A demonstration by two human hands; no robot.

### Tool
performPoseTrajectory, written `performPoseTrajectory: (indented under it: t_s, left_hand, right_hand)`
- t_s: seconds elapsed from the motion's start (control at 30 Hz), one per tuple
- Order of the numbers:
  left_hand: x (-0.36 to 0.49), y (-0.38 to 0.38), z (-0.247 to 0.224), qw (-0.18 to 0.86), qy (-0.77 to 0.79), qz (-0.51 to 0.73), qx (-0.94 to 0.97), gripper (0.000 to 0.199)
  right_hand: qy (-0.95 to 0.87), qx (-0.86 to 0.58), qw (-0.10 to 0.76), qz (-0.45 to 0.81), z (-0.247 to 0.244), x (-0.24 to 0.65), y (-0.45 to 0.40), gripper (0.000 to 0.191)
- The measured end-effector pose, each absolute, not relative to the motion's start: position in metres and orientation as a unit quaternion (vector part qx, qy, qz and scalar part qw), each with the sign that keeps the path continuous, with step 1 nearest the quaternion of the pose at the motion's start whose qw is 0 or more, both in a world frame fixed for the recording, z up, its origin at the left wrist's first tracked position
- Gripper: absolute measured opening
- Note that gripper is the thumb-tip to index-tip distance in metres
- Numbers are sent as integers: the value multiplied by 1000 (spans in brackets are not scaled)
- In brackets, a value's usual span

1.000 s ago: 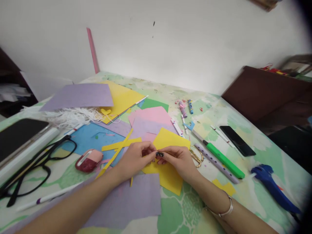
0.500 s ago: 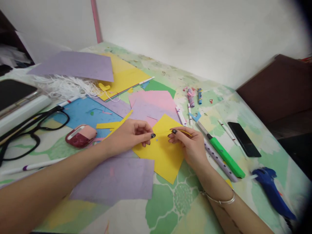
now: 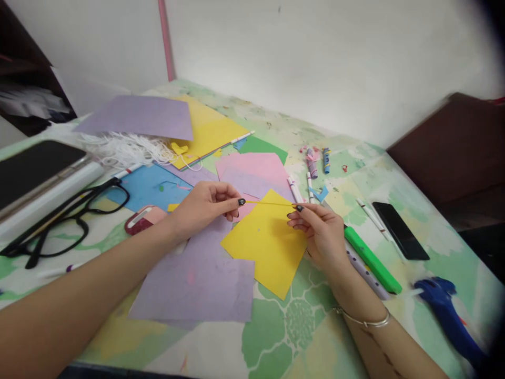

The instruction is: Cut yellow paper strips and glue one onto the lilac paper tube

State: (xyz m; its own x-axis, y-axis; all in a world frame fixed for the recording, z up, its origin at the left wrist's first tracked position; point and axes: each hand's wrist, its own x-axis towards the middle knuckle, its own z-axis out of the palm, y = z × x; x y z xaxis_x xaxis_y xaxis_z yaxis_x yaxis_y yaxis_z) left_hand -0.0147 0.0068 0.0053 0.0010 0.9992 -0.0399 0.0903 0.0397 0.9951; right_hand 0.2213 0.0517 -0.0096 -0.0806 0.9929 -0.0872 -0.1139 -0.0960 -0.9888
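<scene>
A thin yellow strip (image 3: 268,203) is stretched nearly level between my two hands. My left hand (image 3: 215,205) pinches its left end between thumb and fingers. Its right end is pinched by my right hand (image 3: 317,226), which wears a bracelet at the wrist. Below the strip lies a yellow paper sheet (image 3: 268,242), turned at an angle. A purple sheet (image 3: 197,289) lies nearer me, and pink paper (image 3: 252,168) is behind.
On the left are black glasses (image 3: 82,221), an earbud case (image 3: 144,218) and white string (image 3: 130,150). A green cutter (image 3: 371,258), a phone (image 3: 400,230) and a blue glue gun (image 3: 445,310) lie on the right.
My hands have moved apart, and more of the yellow strip shows between them. The view has shifted slightly, so the table items appear further right and lower.
</scene>
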Motion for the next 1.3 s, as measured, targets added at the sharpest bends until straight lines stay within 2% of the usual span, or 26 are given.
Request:
performPoseTrajectory:
  t_s: [0.23,0.63,1.0,1.3]
  left_hand:
    - [-23,8,11,431,572,489,498,13]
    - [-32,8,21,419,568,519,482,18]
    - [-44,12,25,361,618,508,479,17]
    - [-52,16,16,329,650,465,503,12]
  right_hand:
    - [-459,-464,492,576,-7,223,54,23]
    - [-474,-450,489,578,-8,225,55,25]
    - [-503,-465,451,572,-7,225,56,28]
    - [-596,-485,395,504,-12,225,57,22]
